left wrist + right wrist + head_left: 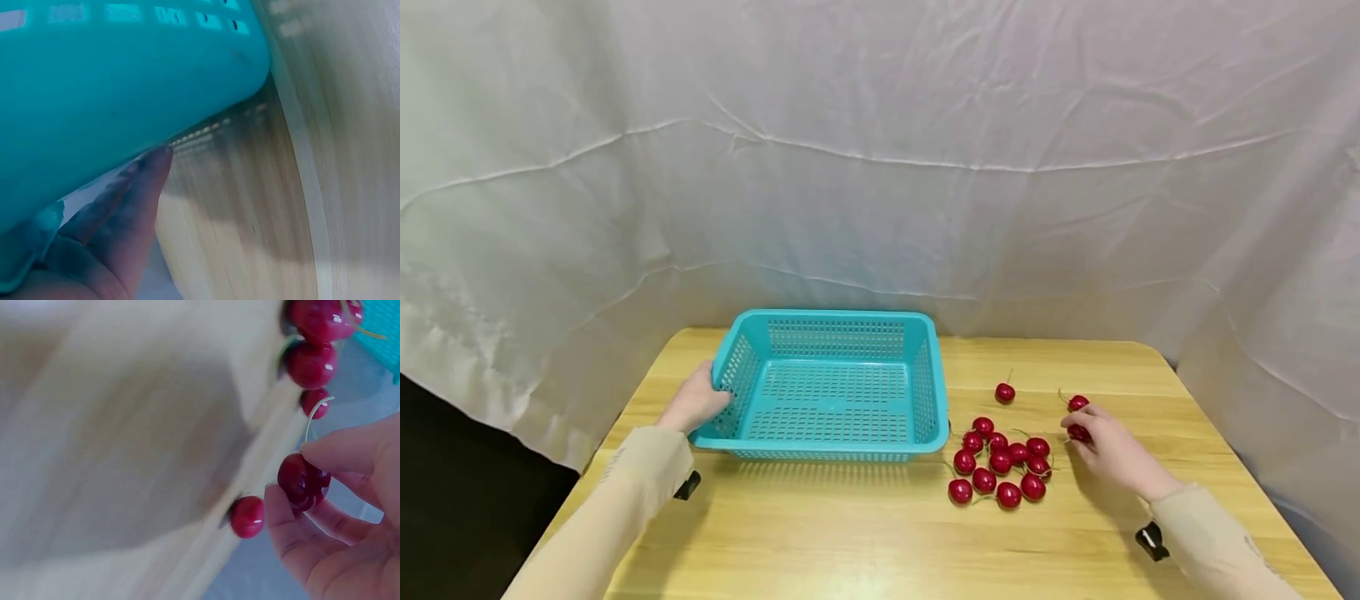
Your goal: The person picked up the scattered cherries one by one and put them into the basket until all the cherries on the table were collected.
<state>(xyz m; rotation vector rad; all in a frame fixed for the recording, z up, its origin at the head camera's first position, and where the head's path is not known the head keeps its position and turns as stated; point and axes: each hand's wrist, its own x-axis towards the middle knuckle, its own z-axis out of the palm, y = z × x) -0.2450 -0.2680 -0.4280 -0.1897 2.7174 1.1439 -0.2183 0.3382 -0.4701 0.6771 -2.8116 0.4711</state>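
Wooden table (850,533): the left hand (698,400) grips a basket (820,447); right of it, the right hand (1112,450) pinches a cherry (300,478) (stem attached).

The turquoise basket (833,404) — rectangular, perforated, open side up — is gripped at its left end by the left hand (696,400). A glossy red cherry (303,481), stem attached, is pinched in the right hand (1108,446); similar cherries (1000,462) cluster right of the basket.
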